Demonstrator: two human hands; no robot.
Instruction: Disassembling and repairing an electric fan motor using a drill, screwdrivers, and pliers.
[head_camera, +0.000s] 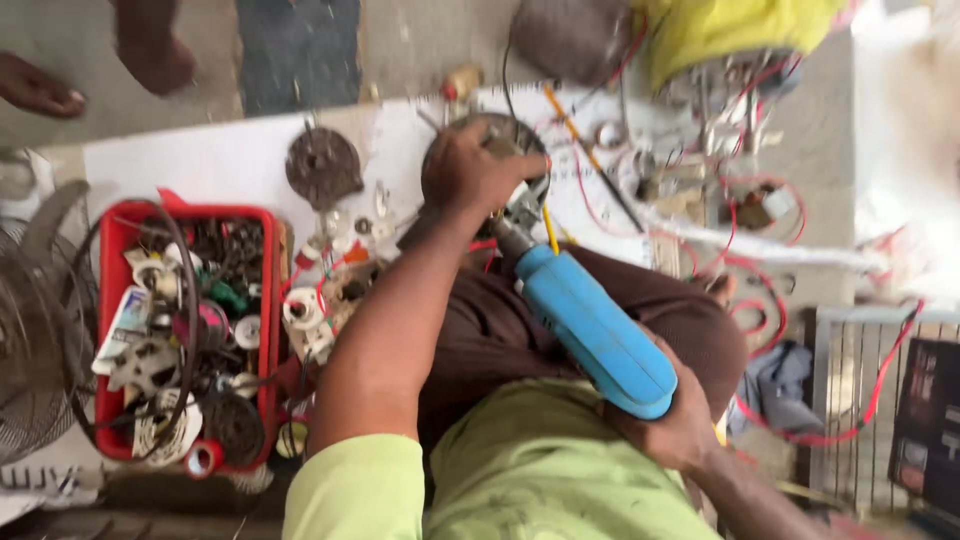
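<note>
Drill (592, 330), blue, rigid and probably heavy, is gripped at its rear by right hand (672, 425); left hand (475, 170) clamps round metal part (500, 140), best held at its rim.

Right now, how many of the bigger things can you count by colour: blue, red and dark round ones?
Blue: 1, the drill
Red: 1, the parts tray
Dark round: 2, the motor part under the left hand, and the disc
Total: 4
</note>
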